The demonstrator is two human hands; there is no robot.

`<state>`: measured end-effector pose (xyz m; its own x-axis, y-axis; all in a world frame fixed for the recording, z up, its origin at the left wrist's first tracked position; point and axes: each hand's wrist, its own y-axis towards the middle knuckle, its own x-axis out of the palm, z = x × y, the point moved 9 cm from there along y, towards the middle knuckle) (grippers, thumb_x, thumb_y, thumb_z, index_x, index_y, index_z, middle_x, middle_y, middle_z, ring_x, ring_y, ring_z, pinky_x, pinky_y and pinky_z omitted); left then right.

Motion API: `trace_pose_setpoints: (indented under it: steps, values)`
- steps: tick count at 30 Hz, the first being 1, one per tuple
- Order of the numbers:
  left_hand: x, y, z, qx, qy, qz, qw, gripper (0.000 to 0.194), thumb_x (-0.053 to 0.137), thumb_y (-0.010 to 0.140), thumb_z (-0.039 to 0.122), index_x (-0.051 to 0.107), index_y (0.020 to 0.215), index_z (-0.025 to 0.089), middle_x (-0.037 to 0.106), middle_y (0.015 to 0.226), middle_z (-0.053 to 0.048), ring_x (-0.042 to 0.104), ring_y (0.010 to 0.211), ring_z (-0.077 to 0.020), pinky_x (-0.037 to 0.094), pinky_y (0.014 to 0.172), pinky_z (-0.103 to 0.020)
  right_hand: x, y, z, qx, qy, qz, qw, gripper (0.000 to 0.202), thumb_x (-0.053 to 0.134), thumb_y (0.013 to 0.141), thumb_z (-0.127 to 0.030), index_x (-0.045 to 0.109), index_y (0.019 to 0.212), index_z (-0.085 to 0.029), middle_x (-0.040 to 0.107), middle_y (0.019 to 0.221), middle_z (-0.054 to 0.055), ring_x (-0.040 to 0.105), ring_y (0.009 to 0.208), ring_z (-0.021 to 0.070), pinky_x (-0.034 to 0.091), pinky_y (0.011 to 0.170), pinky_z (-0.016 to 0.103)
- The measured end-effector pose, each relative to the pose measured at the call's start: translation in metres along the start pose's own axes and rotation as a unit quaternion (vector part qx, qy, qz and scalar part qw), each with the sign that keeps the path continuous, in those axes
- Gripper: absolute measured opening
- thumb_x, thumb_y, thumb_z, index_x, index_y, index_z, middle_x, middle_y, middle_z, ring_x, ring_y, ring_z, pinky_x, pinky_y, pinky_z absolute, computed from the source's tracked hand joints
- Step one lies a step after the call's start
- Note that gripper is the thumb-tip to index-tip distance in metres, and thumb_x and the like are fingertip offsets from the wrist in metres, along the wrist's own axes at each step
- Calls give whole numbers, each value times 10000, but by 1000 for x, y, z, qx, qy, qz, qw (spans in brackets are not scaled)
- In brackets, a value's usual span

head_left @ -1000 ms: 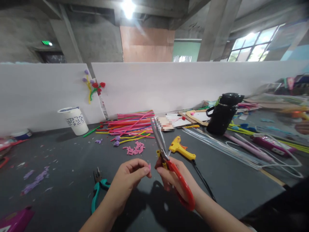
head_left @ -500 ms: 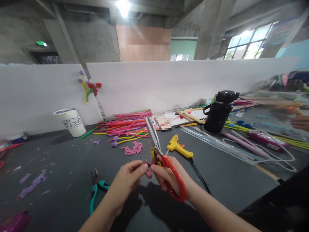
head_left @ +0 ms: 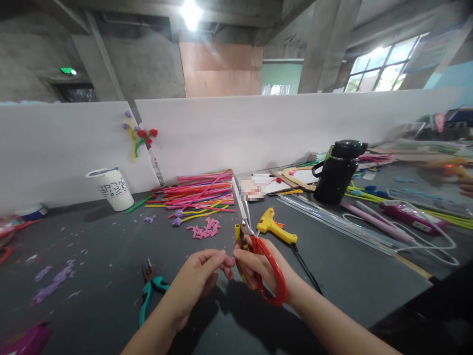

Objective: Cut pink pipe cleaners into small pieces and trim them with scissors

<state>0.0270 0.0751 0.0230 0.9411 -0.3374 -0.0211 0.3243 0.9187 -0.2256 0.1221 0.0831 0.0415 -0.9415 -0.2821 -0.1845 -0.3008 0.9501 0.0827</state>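
At lower centre, the left hand (head_left: 203, 268) pinched a small, soft-looking pink piece (head_left: 232, 261) just beside the right hand (head_left: 265, 270), which gripped red-handled metal scissors (head_left: 244, 226), blades pointing up-frame.

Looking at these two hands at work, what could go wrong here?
The scissors in the right hand look slightly open, so they could nick the left hand close by. The small pink piece at the fingertips could slip. The right forearm might snag the black cord and drag the yellow glue gun.
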Motion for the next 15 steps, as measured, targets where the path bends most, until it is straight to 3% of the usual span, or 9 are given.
trace_pose_setpoints:
  steps: [3,6,10,13,15]
  values:
    - [10,-3,-2,-4,-50,-53,997,284,493,735,376,593,638,129,248,392,91,112,370,-45,70,389,-227,6,0,6,11,63,-33,997,116,418,777,-298,437,738,-190,425,377,-87,385,320,70,363,383,187]
    - [12,-4,-6,-18,-96,-64,993,234,549,700,338,587,607,126,228,382,100,99,361,-37,65,390,-229,7,-1,5,8,68,-38,997,119,424,780,-293,439,739,-182,424,372,-88,385,323,66,355,387,182]
    - [16,-4,-9,-37,-141,-83,986,180,550,689,297,591,643,128,431,465,55,135,355,-22,67,386,-215,11,-2,1,11,63,-54,997,123,426,773,-286,438,709,-182,459,420,-72,397,330,62,339,364,173]
    - [15,-3,-7,-31,-134,-75,988,173,570,677,290,570,607,132,356,416,77,123,356,-25,70,383,-210,9,-1,-1,4,68,-47,997,116,425,776,-291,448,734,-185,448,411,-76,402,333,67,352,376,182]
    - [8,-2,-3,-9,-105,-34,994,179,587,667,295,555,586,138,270,377,97,119,358,-31,71,383,-210,4,1,-2,-8,73,-20,997,129,422,781,-312,448,748,-190,426,386,-83,404,333,74,359,388,190]
